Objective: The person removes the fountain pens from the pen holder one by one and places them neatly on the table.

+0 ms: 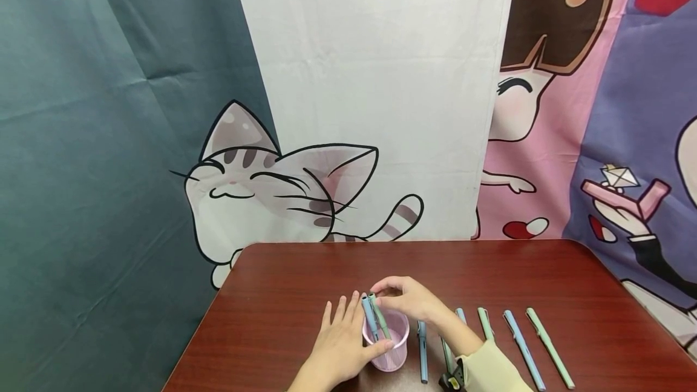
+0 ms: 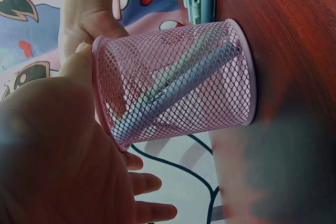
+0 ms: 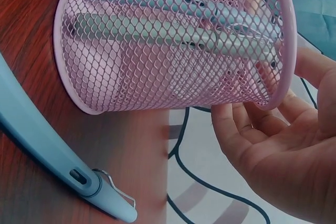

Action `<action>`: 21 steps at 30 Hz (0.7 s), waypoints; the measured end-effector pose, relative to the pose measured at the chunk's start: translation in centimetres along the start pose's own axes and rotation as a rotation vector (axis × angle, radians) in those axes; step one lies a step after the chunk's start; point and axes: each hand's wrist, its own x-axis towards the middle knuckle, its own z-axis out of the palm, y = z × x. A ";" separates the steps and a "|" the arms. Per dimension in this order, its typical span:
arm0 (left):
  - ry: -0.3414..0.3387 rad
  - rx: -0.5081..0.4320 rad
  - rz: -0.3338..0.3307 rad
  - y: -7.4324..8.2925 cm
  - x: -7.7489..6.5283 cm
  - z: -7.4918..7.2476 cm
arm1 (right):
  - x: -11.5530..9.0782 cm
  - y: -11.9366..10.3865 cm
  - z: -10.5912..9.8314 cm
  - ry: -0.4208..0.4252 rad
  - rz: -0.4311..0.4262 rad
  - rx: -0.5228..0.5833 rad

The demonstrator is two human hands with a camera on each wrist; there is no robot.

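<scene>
A pink mesh pen cup [image 1: 393, 360] stands upright on the table, with a blue pen [image 1: 369, 317] and a green pen [image 1: 379, 317] leaning inside it. My left hand [image 1: 342, 343] is spread against the cup's left side, its fingers straight and the thumb over the near rim. In the left wrist view that hand [image 2: 58, 135] touches the rim. At the cup's mouth my right hand [image 1: 409, 300] has its thumb and forefinger at the green pen's top, seemingly pinching it. The mesh and rim partly hide those fingertips in the right wrist view, where the green pen [image 3: 152, 30] reaches near the cup's base.
Right of the cup lie several blue and green pens, among them a blue pen [image 1: 422, 351] beside it, another blue pen [image 1: 524, 349] and a green pen [image 1: 550, 346] farthest right. My right forearm covers some of them. Behind the brown table [image 1: 294, 271] hangs a cartoon-printed curtain [image 1: 381, 77].
</scene>
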 end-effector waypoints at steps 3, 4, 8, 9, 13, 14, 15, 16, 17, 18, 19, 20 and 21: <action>0.004 0.004 0.002 0.0 0.0 0.0 | 0.1 0.0 0.2 -0.003 0.013 0.013; 0.005 0.005 0.002 0.0 0.0 0.1 | 0.1 0.0 0.2 -0.003 0.019 0.023; 0.005 0.008 0.004 0.0 -0.1 0.1 | 0.1 -0.2 0.5 0.003 0.035 0.052; 0.005 0.008 0.006 0.0 -0.1 0.1 | 0.0 -0.2 0.5 0.006 0.038 0.053; 0.002 0.005 0.007 0.1 -0.1 0.0 | 0.1 -0.2 0.6 0.019 0.046 0.026; 0.001 0.005 0.007 0.1 -0.1 0.0 | 0.1 -0.2 0.6 0.023 0.048 0.014; 0.000 0.005 0.007 0.1 -0.1 0.0 | 0.1 -0.2 0.7 0.026 0.050 0.009; -0.001 0.003 0.006 0.1 -0.1 0.0 | 0.2 -0.1 0.7 0.029 0.051 0.001; -0.002 0.002 0.005 0.1 -0.1 0.0 | 0.2 0.0 0.8 0.033 0.054 -0.002; -0.003 0.001 0.005 0.1 -0.1 0.0 | 0.3 0.1 0.8 0.037 0.052 -0.011; -0.003 0.002 0.005 0.0 -0.1 0.0 | 0.3 0.2 0.8 0.040 0.047 -0.015; -0.003 0.002 0.004 0.0 -0.1 0.0 | 0.3 0.2 0.9 0.043 0.043 -0.017; -0.002 0.004 0.004 0.0 -0.1 0.0 | 0.4 0.2 0.9 0.047 0.046 -0.020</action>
